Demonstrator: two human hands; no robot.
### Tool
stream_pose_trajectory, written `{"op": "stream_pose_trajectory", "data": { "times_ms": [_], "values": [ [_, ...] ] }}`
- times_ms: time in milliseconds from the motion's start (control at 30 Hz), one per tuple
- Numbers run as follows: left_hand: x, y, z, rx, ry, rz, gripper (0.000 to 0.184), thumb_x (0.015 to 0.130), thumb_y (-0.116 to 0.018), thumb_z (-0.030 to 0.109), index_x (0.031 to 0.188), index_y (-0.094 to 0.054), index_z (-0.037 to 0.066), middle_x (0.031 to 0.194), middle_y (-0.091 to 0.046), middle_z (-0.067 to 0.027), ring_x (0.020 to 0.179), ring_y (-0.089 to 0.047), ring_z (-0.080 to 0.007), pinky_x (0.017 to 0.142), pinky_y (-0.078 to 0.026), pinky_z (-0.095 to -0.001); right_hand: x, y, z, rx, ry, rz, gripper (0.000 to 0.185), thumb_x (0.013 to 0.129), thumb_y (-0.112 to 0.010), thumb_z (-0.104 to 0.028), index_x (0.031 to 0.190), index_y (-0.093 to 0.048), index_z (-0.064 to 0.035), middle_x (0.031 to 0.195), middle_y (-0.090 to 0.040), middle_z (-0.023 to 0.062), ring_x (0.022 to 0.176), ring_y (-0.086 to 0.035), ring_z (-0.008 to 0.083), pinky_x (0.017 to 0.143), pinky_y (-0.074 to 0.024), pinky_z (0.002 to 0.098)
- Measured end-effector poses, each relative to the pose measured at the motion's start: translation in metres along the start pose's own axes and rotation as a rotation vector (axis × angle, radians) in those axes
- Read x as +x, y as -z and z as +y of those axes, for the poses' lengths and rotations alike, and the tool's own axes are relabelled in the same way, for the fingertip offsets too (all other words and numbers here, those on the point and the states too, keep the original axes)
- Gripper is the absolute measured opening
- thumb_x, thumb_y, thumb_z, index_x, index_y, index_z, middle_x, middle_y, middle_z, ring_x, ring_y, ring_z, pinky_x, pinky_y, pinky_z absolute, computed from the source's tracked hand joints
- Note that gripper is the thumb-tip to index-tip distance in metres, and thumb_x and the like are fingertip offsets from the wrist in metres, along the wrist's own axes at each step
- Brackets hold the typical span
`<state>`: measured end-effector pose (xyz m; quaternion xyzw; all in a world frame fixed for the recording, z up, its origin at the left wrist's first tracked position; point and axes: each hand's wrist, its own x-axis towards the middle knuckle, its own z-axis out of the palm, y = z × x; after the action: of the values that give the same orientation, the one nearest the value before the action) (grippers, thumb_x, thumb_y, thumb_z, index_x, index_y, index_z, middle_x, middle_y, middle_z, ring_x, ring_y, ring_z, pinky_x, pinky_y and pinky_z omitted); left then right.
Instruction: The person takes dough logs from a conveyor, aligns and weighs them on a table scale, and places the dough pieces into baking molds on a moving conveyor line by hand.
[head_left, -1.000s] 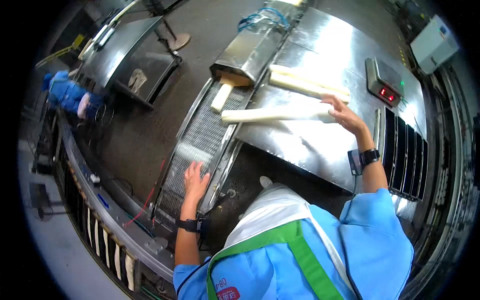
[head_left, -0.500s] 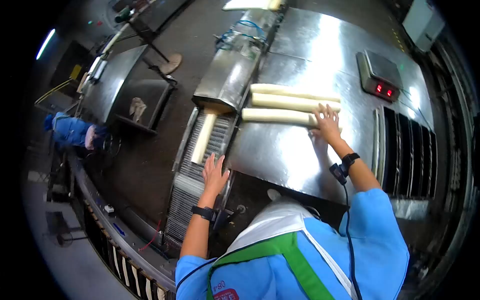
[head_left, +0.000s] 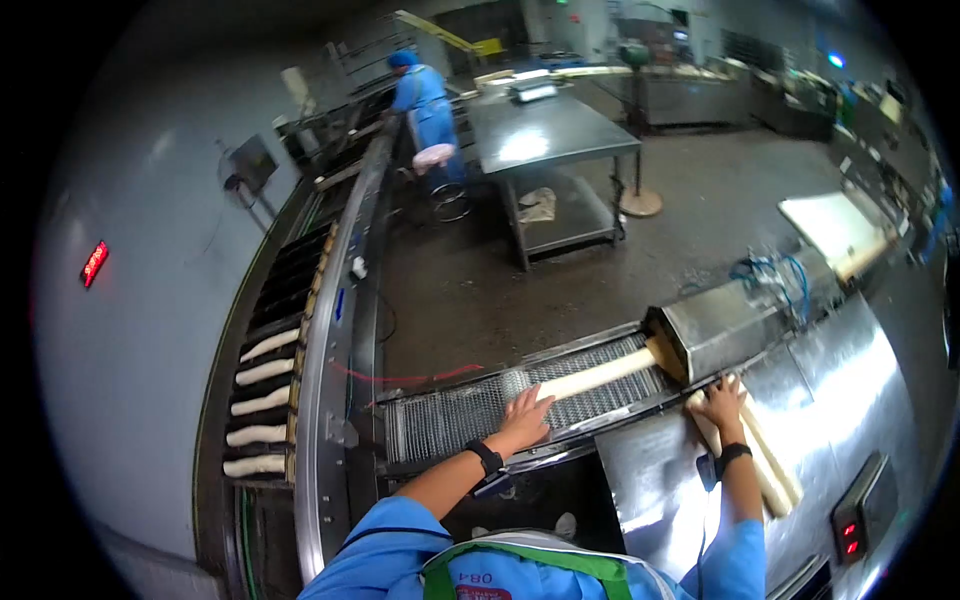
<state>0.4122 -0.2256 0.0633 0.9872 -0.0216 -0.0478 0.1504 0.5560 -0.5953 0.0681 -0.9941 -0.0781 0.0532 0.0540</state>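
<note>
My left hand (head_left: 524,418) is over the mesh conveyor (head_left: 440,422), its fingers spread at the near end of a long pale dough roll (head_left: 600,374). That roll comes out of the metal housing (head_left: 735,325). On the steel table (head_left: 640,480), my right hand (head_left: 722,402) lies with fingers apart on the upper ends of the pale dough rolls (head_left: 768,455), which rest side by side. Whether the left fingertips press on the conveyor roll cannot be made out.
A scale (head_left: 868,510) with red digits stands on the steel table at the right. On the left, a long line of trays (head_left: 262,405) holds several dough strips. A person in blue (head_left: 425,105) stands beyond it, near another metal table (head_left: 560,135).
The view has swung left, bringing the tray line and the person into fuller sight. The conveyor roll has come further out of the housing. My left hand has reached its end.
</note>
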Motion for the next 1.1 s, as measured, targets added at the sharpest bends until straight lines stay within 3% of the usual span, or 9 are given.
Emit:
{"op": "stream_pose_trajectory", "data": {
  "times_ms": [167,467,533,733,800,867,900,967,1100],
  "values": [
    [-0.008,-0.005,-0.012,-0.059,0.117,0.042,0.061,0.069,-0.054,0.018,0.125,-0.029,0.013,0.132,-0.015,-0.017,0.122,-0.013,-0.0313,0.096,-0.016,-0.0446,-0.009,-0.024,-0.001,-0.056,-0.097,0.121,0.06,0.06,-0.063,-0.04,0.109,-0.05,-0.0075,0.13,-0.025,0.0103,0.122,-0.01,0.0387,0.089,-0.0171,0.0616],
    [-0.008,-0.012,-0.026,-0.12,0.18,0.032,0.061,0.07,-0.05,0.012,0.126,-0.027,0.012,0.131,-0.02,-0.0157,0.123,-0.014,-0.03,0.096,-0.014,-0.0456,-0.035,-0.042,0.018,-0.088,-0.083,0.073,0.068,0.06,-0.064,-0.034,0.12,-0.039,-0.0127,0.133,-0.021,0.0084,0.124,-0.01,0.0331,0.093,-0.0171,0.056],
    [-0.006,-0.026,-0.031,-0.101,0.175,0.035,0.061,0.07,-0.052,0.014,0.125,-0.027,0.01,0.128,-0.025,-0.0154,0.12,-0.019,-0.0293,0.094,-0.017,-0.0457,-0.049,-0.065,0.039,-0.01,0.04,0.247,0.073,0.06,-0.065,-0.031,0.124,-0.032,-0.0173,0.134,-0.019,0.0108,0.123,-0.012,0.0332,0.092,-0.0175,0.0548],
    [-0.014,-0.024,-0.039,-0.073,0.151,-0.011,0.059,0.07,-0.048,0.013,0.125,-0.026,0.006,0.113,-0.038,-0.0169,0.109,-0.033,-0.0299,0.09,-0.022,-0.0447,-0.161,-0.076,0.102,-0.119,-0.141,0.16,0.075,0.058,-0.069,-0.026,0.123,-0.033,-0.0223,0.135,-0.012,0.0121,0.123,-0.013,0.031,0.095,-0.0182,0.0494],
    [-0.016,-0.028,-0.043,-0.045,0.137,0.063,0.057,0.068,-0.048,0.011,0.122,-0.032,0.006,0.108,-0.042,-0.0155,0.103,-0.037,-0.0299,0.086,-0.026,-0.0408,-0.199,-0.079,0.137,-0.118,-0.168,0.15,0.068,0.056,-0.067,-0.023,0.118,-0.04,-0.0166,0.131,-0.023,0.0166,0.12,-0.02,0.0339,0.096,-0.0203,0.0452],
    [-0.013,-0.044,-0.061,0.013,0.203,0.069,0.056,0.067,-0.058,0.015,0.119,-0.037,0.011,0.107,-0.044,-0.012,0.101,-0.04,-0.0284,0.084,-0.03,-0.0424,-0.23,-0.091,0.173,-0.279,-0.16,0.244,0.061,0.06,-0.067,-0.027,0.113,-0.043,-0.009,0.12,-0.036,0.0189,0.113,-0.032,0.0311,0.092,-0.0274,0.0434],
    [-0.019,-0.038,-0.068,0.014,0.203,0.074,0.056,0.066,-0.058,0.014,0.118,-0.039,0.01,0.105,-0.045,-0.0119,0.1,-0.041,-0.0271,0.084,-0.031,-0.0395,-0.246,-0.05,0.127,-0.316,-0.156,0.164,0.056,0.066,-0.057,-0.036,0.113,-0.044,-0.0088,0.118,-0.037,0.0219,0.11,-0.035,0.0329,0.091,-0.029,0.0426],
    [-0.037,-0.028,-0.082,-0.001,0.158,0.146,0.047,0.064,-0.059,0.012,0.108,-0.045,0.009,0.1,-0.047,-0.0115,0.097,-0.043,-0.027,0.083,-0.033,-0.0371,-0.253,-0.086,0.191,-0.11,-0.112,0.198,0.053,0.07,-0.052,-0.041,0.112,-0.047,-0.0075,0.104,-0.049,0.0231,0.101,-0.043,0.0334,0.085,-0.0352,0.0396],
    [-0.052,-0.026,-0.096,0.033,0.122,0.167,0.042,0.06,-0.063,0.018,0.098,-0.05,0.007,0.094,-0.052,-0.0121,0.092,-0.048,-0.0283,0.079,-0.038,-0.0381,-0.244,-0.164,0.306,-0.082,-0.25,0.046,0.057,0.068,-0.055,-0.041,0.113,-0.046,-0.0078,0.072,-0.058,0.0158,0.082,-0.05,0.0349,0.073,-0.0392,0.0458]
  ]
}}
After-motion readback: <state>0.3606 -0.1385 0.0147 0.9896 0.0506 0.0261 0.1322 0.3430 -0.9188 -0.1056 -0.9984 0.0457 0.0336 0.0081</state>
